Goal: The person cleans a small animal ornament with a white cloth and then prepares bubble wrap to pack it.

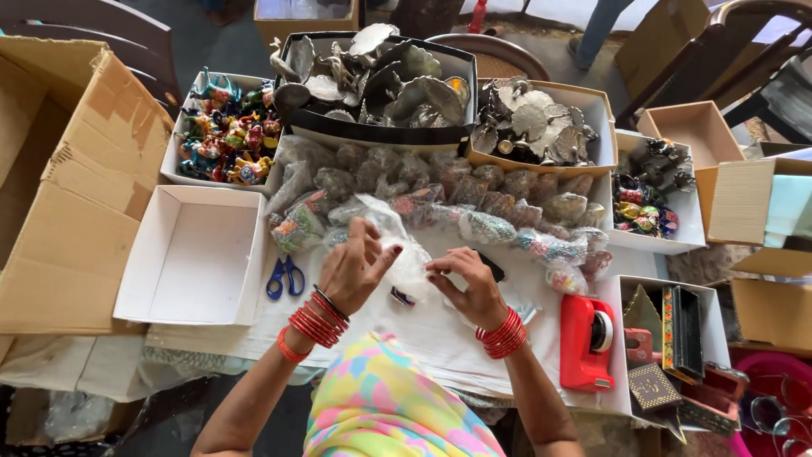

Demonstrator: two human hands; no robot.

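Note:
My left hand [353,269] and my right hand [470,284] both grip a clear plastic bag [406,258] over the white table cover [440,330], fingers pinching its edges. Red bangles ring both wrists. A small dark object [403,296] lies on the cloth just under the bag, between my hands. Blue-handled scissors [285,276] lie to the left of my left hand. A red tape dispenser [585,338] stands to the right of my right hand.
Bagged figurines [474,190] lie in a row behind my hands. Behind them stand a tray of metal figures [372,80] and boxes of painted figures [224,127]. An empty white box [194,254] and a large carton [76,186] sit left; decorated boxes [677,338] right.

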